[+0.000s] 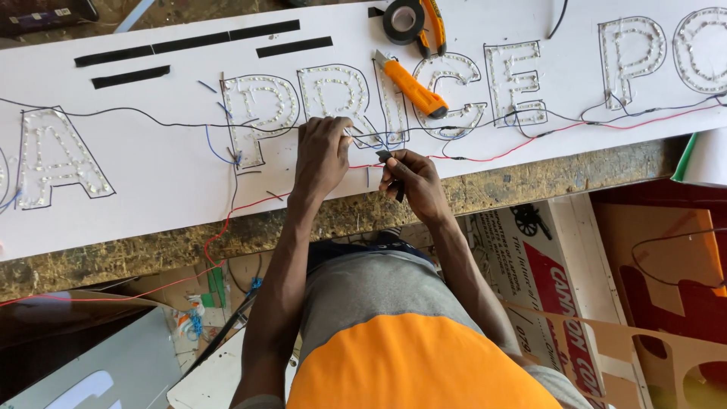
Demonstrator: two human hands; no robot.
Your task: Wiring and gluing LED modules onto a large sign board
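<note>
Orange and grey, the person's shirt (413,341) fills the bottom of the view, nearest the camera, with both bare forearms reaching up from it to the bench.

Largest of all is the long white sign board (159,163), lying tilted across a rough chipboard workbench (530,178). Big outlined letters (261,113) run across the board, each filled with rows of small clear lights. Thin black, red and blue wires (485,157) trail between the letters, and a red one drops off the near edge of the bench. Strips of black tape (189,44) are stuck along the board's far left part.

Below the bench at the right lie a printed cardboard box (545,265) and brown cutout panels (666,348); at the lower left sits a grey sheet (98,363).

The left hand (324,151) rests on the board just below the letters, its fingers curled and pinching the bundle of thin wires. The right hand (413,182) is just beside it, closed in a narrow pinch on a small black piece (385,156), seemingly a short strip of tape, held at the wires between the two hands.

Farther up the board, an orange utility knife (411,86) lies across one letter. Near the board's far edge sits a roll of black tape (403,21), touching orange-handled pliers (433,24).
</note>
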